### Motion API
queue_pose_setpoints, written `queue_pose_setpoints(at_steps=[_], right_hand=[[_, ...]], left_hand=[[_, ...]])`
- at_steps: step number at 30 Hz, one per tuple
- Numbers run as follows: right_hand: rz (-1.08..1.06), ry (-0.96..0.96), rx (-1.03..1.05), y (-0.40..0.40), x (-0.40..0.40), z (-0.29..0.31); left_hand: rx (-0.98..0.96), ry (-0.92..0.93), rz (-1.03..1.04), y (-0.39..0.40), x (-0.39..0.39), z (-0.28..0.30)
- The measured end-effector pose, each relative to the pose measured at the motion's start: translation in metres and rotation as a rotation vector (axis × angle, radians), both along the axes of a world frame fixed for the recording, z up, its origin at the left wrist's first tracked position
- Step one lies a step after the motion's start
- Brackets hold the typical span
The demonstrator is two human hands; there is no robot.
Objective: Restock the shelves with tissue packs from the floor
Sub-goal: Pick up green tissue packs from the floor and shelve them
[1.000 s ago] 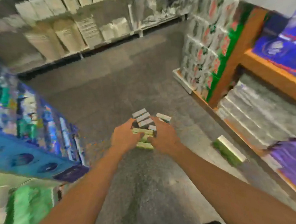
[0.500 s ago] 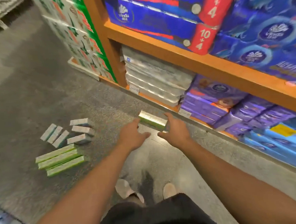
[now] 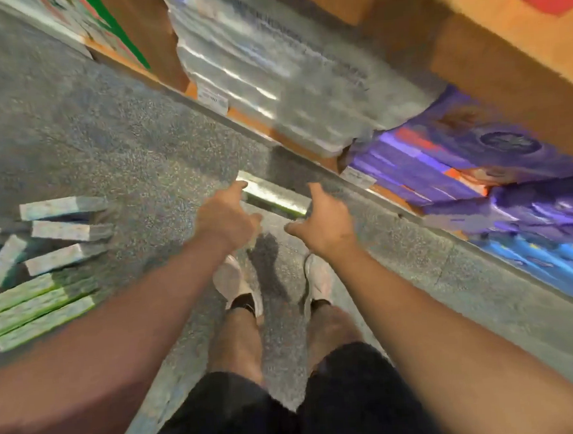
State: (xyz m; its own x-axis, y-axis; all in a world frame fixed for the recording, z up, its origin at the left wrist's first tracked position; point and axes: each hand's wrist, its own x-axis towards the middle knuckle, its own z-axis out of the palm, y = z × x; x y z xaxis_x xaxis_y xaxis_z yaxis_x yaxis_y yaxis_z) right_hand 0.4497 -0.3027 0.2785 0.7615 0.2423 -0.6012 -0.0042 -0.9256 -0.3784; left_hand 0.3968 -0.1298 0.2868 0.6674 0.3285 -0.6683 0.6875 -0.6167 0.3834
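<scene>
A: Which step is this?

B: The pick-up, by my reading. Both hands are down at a single green tissue pack [image 3: 275, 197] lying on the floor [image 3: 147, 151], just short of the bottom shelf [image 3: 294, 149]. The left hand [image 3: 226, 217] is at the pack's left end and the right hand [image 3: 325, 219] at its right end, so the pack sits between them.

A: Is it gripped?

B: I can't tell. The fingers of both hands are spread and only loosely bent, thumbs pointing inward toward each other. The left fingertips [image 3: 241, 186] look to be at the pack's end, but the picture is blurred and I can't say either hand has closed on it.

A: And the rest of the stock?

B: Well off to the left of the left hand: a loose cluster of pale packs [image 3: 66, 230], and nearer the person three long green packs [image 3: 32, 309] lying side by side. All on the floor, so the job looks mostly undone.

A: What does the next move ask for?

B: Squeeze the pack from both ends, lift it level, and carry it forward past the shelf lip. Beyond the hands the shelf holds silver-wrapped bundles [image 3: 270, 83] and, beyond the right hand, purple packs [image 3: 443, 163], so it likely needs a free gap or a spot on top.
</scene>
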Motion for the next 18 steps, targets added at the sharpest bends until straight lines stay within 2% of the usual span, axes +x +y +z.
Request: queue_pose_setpoints(at_steps=[5,10,14,16,18], right_hand=[[0.206,0.031,-0.133,0.030,0.040,-0.195],[0.312,0.073,-0.263,0.037,0.062,-0.348],[0.378,0.050,-0.346,0.031,0.064,-0.412],[0.411,-0.061,-0.377,0.031,0.051,-0.420],[0.372,-0.085,-0.351,0.036,0.039,-0.411]], left_hand=[[-0.039,0.023,0.039,-0.021,0.030,-0.174],[-0.147,0.020,0.302,-0.024,0.014,-0.314],[-0.071,0.023,0.407,-0.016,-0.019,-0.370],[-0.070,-0.009,0.384,-0.017,-0.027,-0.377],[-0.074,-0.057,0.312,-0.016,-0.028,-0.368]])
